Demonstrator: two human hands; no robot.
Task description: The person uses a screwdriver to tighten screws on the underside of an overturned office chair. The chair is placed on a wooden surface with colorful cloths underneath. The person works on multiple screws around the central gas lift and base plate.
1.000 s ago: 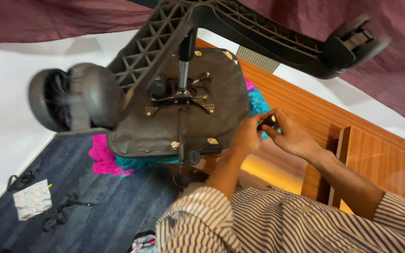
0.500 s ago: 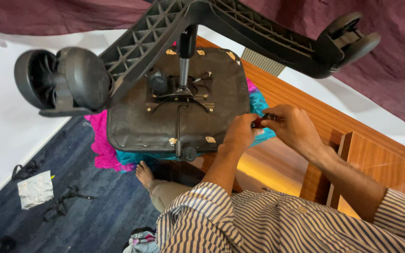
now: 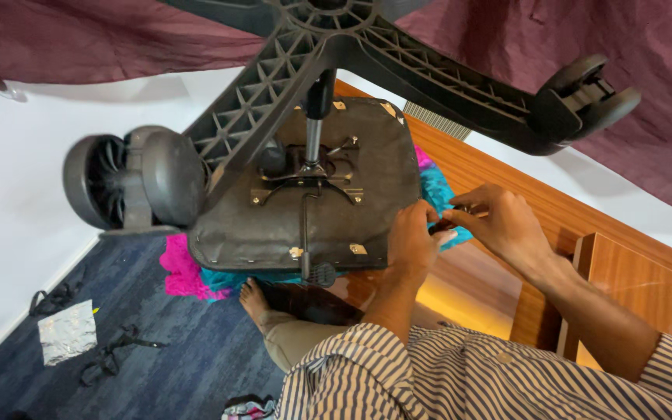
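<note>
One upturned office chair [image 3: 305,194], black padded seat underside and ribbed plastic base with two casters visible, lies on a wooden surface [image 3: 624,272]. Left hand [image 3: 414,241] curls against the seat edge; right hand [image 3: 499,222] pinches a small dark part [image 3: 443,228] there.

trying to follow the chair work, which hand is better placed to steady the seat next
Left, probably. The left hand already rests against the right edge of the upturned chair seat, while the right hand sits further off it, fingers pinched on something small I cannot make out.
</note>
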